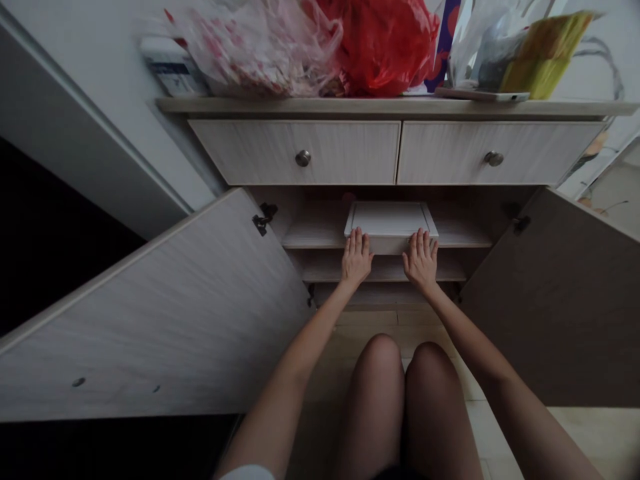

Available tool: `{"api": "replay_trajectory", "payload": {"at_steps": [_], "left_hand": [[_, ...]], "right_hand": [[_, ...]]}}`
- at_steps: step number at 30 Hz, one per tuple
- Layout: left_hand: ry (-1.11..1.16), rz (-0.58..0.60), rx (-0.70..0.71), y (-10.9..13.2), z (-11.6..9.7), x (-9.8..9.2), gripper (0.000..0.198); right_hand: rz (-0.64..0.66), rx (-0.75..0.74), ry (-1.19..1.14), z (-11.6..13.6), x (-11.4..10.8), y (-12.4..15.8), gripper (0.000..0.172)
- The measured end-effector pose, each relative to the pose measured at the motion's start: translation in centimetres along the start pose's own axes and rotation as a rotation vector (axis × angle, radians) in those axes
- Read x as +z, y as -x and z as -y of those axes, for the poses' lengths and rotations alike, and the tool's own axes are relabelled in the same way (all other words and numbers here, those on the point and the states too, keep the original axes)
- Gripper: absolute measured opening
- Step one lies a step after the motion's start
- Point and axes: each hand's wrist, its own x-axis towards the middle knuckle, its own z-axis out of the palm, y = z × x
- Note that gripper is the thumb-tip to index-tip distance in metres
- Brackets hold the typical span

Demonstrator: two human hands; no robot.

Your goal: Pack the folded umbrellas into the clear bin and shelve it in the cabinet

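A flat white box (391,217) sits on the upper shelf (315,227) of a cabinet, its front part jutting a little past the shelf edge. Against the left end of its front face rests my left hand (357,257), fingers stretched out and pointing forward. My right hand (421,259) lies the same way at the box's right end, fingers extended. Neither hand is wrapped around the box. The underside and back of the box are hidden.
Both cabinet doors, left (165,313) and right (560,300), stand swung outward beside my arms. Two drawers with round knobs (303,158) are closed above. On top are a red plastic bag (385,47), a clear bag (270,53), a white bottle (175,70) and a yellow packet (545,57).
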Motion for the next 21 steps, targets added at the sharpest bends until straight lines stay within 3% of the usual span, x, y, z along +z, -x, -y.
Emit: {"api": "replay_trajectory", "payload": {"at_steps": [11,21], "left_hand": [[-0.18,0.004,0.052,-4.0,0.6,0.7,0.067],[-0.21,0.113,-0.001,-8.6,1.7,1.0,0.07]], "right_hand": [[0.063,-0.025,0.095,-1.5,1.5,-4.7,0.073],[0.283,-0.012,0.167,-2.6,2.8,-9.5,0.074]]}}
